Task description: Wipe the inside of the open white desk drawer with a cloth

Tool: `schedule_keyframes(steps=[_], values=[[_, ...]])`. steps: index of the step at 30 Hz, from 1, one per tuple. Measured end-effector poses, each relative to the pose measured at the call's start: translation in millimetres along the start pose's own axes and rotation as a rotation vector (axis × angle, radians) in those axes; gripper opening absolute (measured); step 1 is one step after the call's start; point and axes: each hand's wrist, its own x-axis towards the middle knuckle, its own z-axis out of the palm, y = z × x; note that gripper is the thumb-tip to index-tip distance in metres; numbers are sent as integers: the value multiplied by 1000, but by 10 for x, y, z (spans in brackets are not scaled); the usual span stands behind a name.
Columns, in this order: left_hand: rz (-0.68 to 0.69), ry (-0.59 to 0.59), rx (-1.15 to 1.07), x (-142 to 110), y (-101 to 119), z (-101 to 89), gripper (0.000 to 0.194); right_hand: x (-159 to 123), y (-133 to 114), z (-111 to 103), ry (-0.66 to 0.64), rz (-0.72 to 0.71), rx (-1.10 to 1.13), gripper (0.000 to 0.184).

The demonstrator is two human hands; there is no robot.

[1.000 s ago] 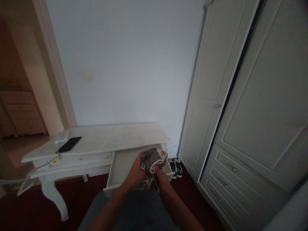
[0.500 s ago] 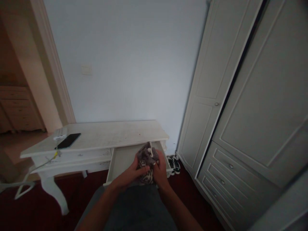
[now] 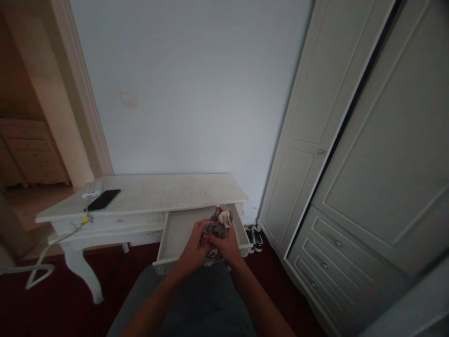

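My left hand [image 3: 197,243] and my right hand [image 3: 227,243] are both closed on a soft, bunched fabric bundle [image 3: 216,228]. It is grey-brown with a pale pattern, and a cream fold shows at its top right. Fingers cover part of it, and its exact kind is unclear. Both hands are over the front of a pulled-out white drawer [image 3: 178,232], whose visible floor is bare. The drawer belongs to a white desk [image 3: 168,189].
A dark phone [image 3: 104,200] and a white box-like object [image 3: 91,189] lie on the desk's left end. A white cable [image 3: 52,241] hangs from there. Black-and-white shoes [image 3: 257,238] stand right of the drawer. A white wardrobe [image 3: 298,178] rises at the right.
My fingers have shifted on the fabric bundle, with my left hand now higher over it. The cream fold at its top shows more widely. The view has moved slightly.
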Motion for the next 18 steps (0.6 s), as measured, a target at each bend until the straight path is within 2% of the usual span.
schedule_keyframes(steps=[2,5,7,9,11,12,15,18], values=[[-43,-137,-28,20,-22,-115,51,10,37,-57,-31,37,3,80],[-147,-336,-59,85,-127,-352,70,0,126,-177,25,74,-107,58],[-230,-346,15,116,-248,-511,72,11,173,-247,37,45,-275,50],[-263,-246,240,108,-393,-631,64,34,192,-264,-39,15,-478,51],[-245,-172,511,50,-529,-691,53,42,182,-191,-139,43,-656,59],[-239,-182,618,8,-583,-697,49,33,169,-119,-176,68,-728,64],[-300,-335,797,-119,-663,-667,42,-40,110,175,-300,69,-908,76],[-369,-447,853,-171,-667,-654,39,-107,45,394,-463,-18,-1027,74]])
